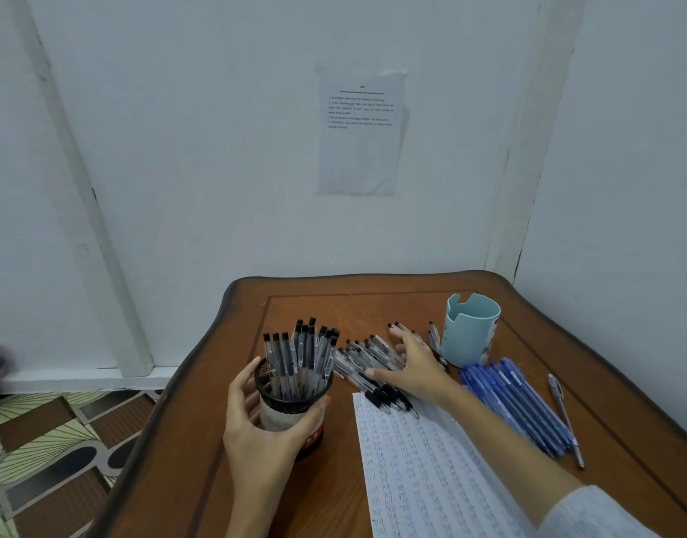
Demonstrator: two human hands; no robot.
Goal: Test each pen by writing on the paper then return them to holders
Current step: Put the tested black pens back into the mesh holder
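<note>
- Left hand [256,425] grips mesh pen holder [291,399], full of black-capped pens, on wooden table [202,479].
- Right hand [411,368] rests flat, fingers spread, on loose pen pile [363,359] between that holder and light-blue pen cup [471,332].
- Blue pens [516,405] lie beside written paper [423,475]; writing illegible.
- Wall notice [360,128]: print unreadable.

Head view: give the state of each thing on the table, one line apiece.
Left hand: curled round the mesh holder.
Right hand: fingers spread, resting on the loose clear pens.
Mesh holder: upright, full of capped pens.
Loose clear pens: lying in a heap.
Blue holder: upright, no pens showing inside.
Blue pens: lying side by side, right of the paper.
Paper: flat, covered with scribbles.
Grey pen: lying alone.
</note>
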